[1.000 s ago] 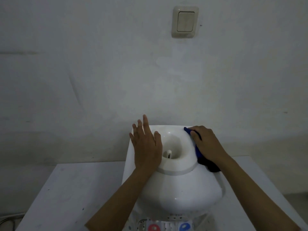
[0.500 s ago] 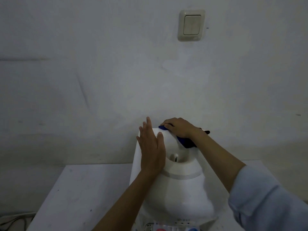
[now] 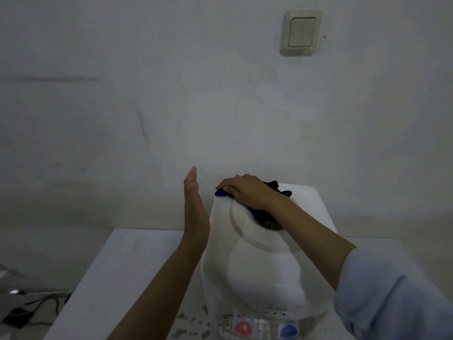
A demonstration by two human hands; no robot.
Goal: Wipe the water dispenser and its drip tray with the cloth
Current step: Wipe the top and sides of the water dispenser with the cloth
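The right hand (image 3: 247, 192) presses flat on the blue cloth (image 3: 256, 212), fingers bent over it at the back left corner of the white water dispenser (image 3: 257, 266). The cloth sticks out under the fingertips and behind the wrist. The left hand (image 3: 195, 209) is flat with straight fingers, against the dispenser's left side. The dispenser stands on a white table (image 3: 117, 278), with red and blue taps below

Left hand (image 3: 195, 212) flat, edge-on; right hand (image 3: 247, 191) pressing palm-down.
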